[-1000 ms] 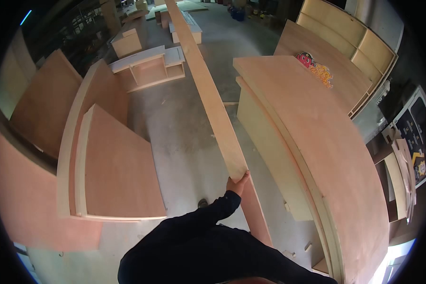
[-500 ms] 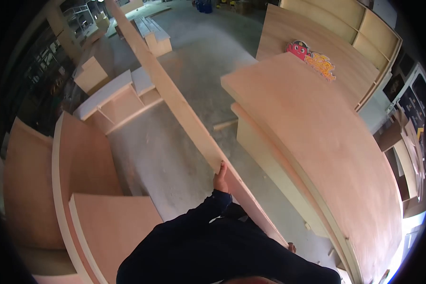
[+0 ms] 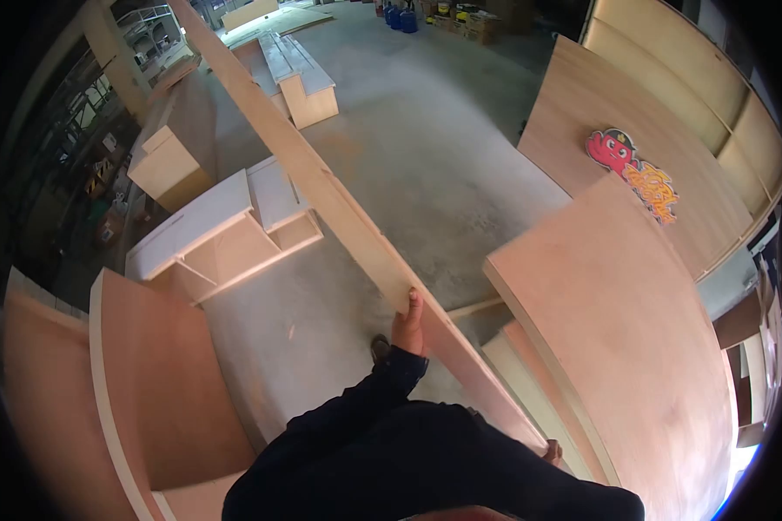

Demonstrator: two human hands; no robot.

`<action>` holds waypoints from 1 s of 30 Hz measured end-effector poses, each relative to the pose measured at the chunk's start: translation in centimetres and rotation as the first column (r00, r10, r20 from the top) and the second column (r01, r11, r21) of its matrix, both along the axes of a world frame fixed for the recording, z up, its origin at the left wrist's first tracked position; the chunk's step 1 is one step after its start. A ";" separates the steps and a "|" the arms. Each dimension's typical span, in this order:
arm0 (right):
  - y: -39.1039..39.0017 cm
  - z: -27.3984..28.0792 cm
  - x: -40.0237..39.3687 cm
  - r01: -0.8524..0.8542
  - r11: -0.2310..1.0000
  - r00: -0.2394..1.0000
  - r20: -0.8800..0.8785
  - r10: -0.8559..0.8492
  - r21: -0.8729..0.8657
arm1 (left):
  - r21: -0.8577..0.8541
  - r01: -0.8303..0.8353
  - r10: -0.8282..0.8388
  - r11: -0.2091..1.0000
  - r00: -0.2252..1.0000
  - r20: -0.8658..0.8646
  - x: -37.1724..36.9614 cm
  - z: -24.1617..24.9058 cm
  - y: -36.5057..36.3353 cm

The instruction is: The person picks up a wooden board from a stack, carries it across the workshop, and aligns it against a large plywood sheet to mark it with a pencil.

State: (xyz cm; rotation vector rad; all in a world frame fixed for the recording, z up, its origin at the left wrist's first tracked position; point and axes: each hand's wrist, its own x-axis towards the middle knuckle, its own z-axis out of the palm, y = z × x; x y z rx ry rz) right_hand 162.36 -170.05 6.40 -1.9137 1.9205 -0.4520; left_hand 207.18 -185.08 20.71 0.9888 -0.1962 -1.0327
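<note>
A long, narrow wooden board (image 3: 343,208) runs slantwise from the upper left down past my body. My left hand (image 3: 411,328) is closed on it near the middle of the view, thumb up against the board's face. Lower right, my right hand (image 3: 553,451) grips the near end; only part of its fingers shows beyond the edge. The board is held above the floor, beside a curved wooden counter (image 3: 626,347) on my right.
Left stand curved wooden panels (image 3: 156,382) and a low white-topped cabinet (image 3: 200,221). Farther off are a stepped wooden unit (image 3: 313,100) and blue containers (image 3: 400,19). A wooden panel (image 3: 565,122) with a red cartoon sign (image 3: 615,152) stands at the back right. A grey floor (image 3: 408,165) lies between them.
I have moved forward with the board, both hands staying on it. The counter and cabinet appear lower in view, and a shoe now shows below my left arm.
</note>
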 end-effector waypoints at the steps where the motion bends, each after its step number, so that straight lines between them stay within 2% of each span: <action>1: -2.5 0.7 2.8 0.021 1.000 0.999 -0.033 -0.021 -0.004 | 0.037 0.024 -0.025 0.999 1.000 0.008 2.6 0.3 -2.8; 2: -4.7 1.7 5.9 0.092 0.993 0.994 -0.049 -0.096 -0.081 | 0.071 0.045 -0.045 0.996 0.999 0.011 5.3 0.9 -5.7; 3: -6.9 2.9 8.4 0.088 0.993 0.994 -0.054 -0.093 -0.082 | 0.070 0.042 -0.042 0.997 0.999 0.006 8.2 1.3 -8.2; 5: -11.0 5.2 12.4 0.043 0.963 0.996 -0.068 -0.063 -0.267 | 0.063 0.130 -0.125 0.990 0.989 -0.076 13.2 1.8 -13.4; 8: -16.1 8.5 18.2 0.038 0.972 0.992 -0.112 -0.065 -0.232 | 0.021 0.094 -0.091 0.995 0.991 -0.101 18.8 4.7 -20.0; 12: -24.0 8.3 24.5 0.021 0.952 0.987 -0.146 -0.068 -0.304 | 0.081 0.132 -0.123 0.988 0.987 -0.108 25.5 2.6 -29.4; 14: -29.5 9.2 28.1 0.016 0.939 0.986 -0.149 -0.071 -0.344 | 0.025 0.195 -0.188 0.980 0.966 -0.177 29.1 3.8 -34.5; 17: -39.2 9.3 33.2 -0.028 0.906 0.979 -0.193 -0.059 -0.422 | 0.049 0.156 -0.145 0.986 0.973 -0.179 34.9 2.5 -44.2; 18: -43.0 9.0 35.1 -0.055 0.901 0.982 -0.188 -0.030 -0.430 | 0.045 0.162 -0.153 0.986 0.974 -0.169 37.5 4.0 -47.2; 19: -46.4 10.3 36.8 -0.090 0.899 0.980 -0.199 0.003 -0.428 | 0.175 0.218 -0.192 0.960 0.969 -0.154 39.7 5.8 -49.2; 21: -52.7 12.5 40.5 -0.103 0.895 0.982 -0.189 0.021 -0.434 | 0.295 0.254 -0.219 0.921 0.965 -0.145 43.1 7.1 -54.5; 23: -57.5 13.4 43.3 -0.122 0.914 0.976 -0.214 0.040 -0.386 | 0.081 0.098 -0.091 0.992 0.992 -0.082 46.3 6.1 -59.4; 26: -65.4 12.7 48.2 -0.129 0.877 0.971 -0.240 0.016 -0.464 | 0.057 0.117 -0.110 0.991 0.987 -0.114 50.7 6.7 -65.5; 30: -75.1 10.2 55.0 -0.114 0.882 0.980 -0.200 0.023 -0.458 | 0.060 0.048 -0.039 0.997 0.989 -0.145 57.3 3.7 -74.3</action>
